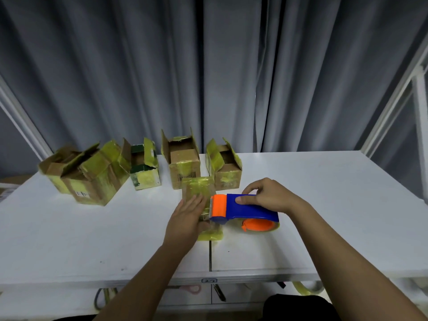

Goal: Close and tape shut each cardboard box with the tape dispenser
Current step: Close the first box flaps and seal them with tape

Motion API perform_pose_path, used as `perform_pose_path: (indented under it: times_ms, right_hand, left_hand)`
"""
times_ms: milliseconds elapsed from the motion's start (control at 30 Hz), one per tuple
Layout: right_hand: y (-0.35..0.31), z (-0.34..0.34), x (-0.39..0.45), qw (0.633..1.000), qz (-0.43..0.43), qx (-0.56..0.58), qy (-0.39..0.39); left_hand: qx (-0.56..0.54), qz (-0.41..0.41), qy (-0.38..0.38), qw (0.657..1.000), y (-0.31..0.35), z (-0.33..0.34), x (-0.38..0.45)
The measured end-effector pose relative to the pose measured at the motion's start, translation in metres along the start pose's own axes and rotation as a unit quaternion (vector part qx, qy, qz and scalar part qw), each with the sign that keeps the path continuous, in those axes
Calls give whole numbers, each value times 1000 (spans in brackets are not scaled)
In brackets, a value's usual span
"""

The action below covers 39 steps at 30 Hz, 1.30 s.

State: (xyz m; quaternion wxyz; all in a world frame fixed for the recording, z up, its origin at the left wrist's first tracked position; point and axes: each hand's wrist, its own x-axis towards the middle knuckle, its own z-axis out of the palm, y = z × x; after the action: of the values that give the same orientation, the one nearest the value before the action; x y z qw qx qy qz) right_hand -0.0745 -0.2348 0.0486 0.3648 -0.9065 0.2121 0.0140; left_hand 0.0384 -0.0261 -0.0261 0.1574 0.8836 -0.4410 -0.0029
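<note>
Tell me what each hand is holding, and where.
The right hand grips the tape dispenser by its blue body. The left hand holds nothing; it presses flat on the closed box.

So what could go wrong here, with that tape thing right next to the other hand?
The toothed blade of the tape dispenser sits right beside the left hand pressing the closed box, so those fingers could get nicked. The small box might also slide on the smooth white table when the right hand pulls.
</note>
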Motion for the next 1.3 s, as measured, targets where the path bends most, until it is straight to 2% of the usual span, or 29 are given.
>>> perform_pose_path:
  times_ms: [167, 300, 433, 633, 967, 1033, 1167, 1300]
  right_hand:
    - [6, 2, -4, 997, -35, 60, 34]
    - [0, 4, -11, 997, -44, 49, 36]
    - [4, 12, -22, 997, -19, 66, 40]
    - [17, -19, -44, 999, 23, 5, 48]
    - [-14, -14, -41, 977, 20, -212, 8]
    - [-19, -17, -42, 978, 13, -209, 4]
    - [-11, -28, -47, 992, 31, -125, -18]
    - [-11, -16, -47, 988, 45, -146, -39]
  left_hand:
    - [10, 45, 20, 999, -5, -3, -3]
    - [13, 82, 3, 997, -21, -8, -6]
    - [-45, 48, 0, 998, -29, -11, -12]
    - [-44, 62, 2, 997, -33, -6, -9]
    - [-45, 57, -30, 997, -34, -8, -11]
    - [-44, 56, -28, 997, -32, -9, -13]
    - [-44, 66, -30, 996, -30, -14, -11]
    - [18, 92, -35, 995, -31, -23, -12]
